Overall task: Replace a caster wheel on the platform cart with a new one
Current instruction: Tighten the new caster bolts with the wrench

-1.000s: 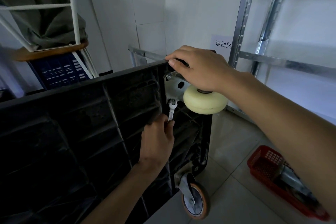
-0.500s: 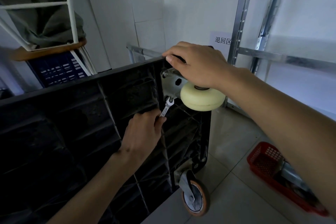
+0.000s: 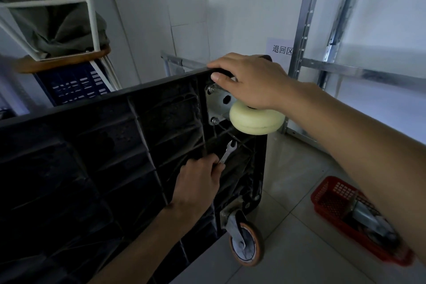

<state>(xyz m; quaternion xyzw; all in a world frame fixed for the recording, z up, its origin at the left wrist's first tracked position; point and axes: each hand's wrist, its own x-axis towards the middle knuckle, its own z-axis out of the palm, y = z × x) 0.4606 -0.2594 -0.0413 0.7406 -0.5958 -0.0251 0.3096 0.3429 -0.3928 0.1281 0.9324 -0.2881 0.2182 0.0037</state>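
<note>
The black platform cart (image 3: 96, 157) stands on its side, ribbed underside facing me. At its upper right corner a cream caster wheel (image 3: 257, 120) hangs from a metal mounting plate (image 3: 219, 101) with bolts showing. My right hand (image 3: 251, 80) curls over the cart's top edge and the caster bracket. My left hand (image 3: 198, 182) grips a small silver wrench (image 3: 228, 151) below the plate, its open jaw pointing up and clear of the lower bolt (image 3: 214, 120). An orange-rimmed caster (image 3: 245, 243) sits at the cart's lower corner.
A red plastic basket (image 3: 332, 200) with metal parts lies on the tiled floor at right. Steel shelving uprights (image 3: 304, 21) stand behind the cart. A white-framed stool (image 3: 64, 62) with cloth and a blue crate (image 3: 76, 83) are at left.
My left hand has drawn the wrench down and away from the lower bolt on the mounting plate. My right hand has stayed on the cart's corner.
</note>
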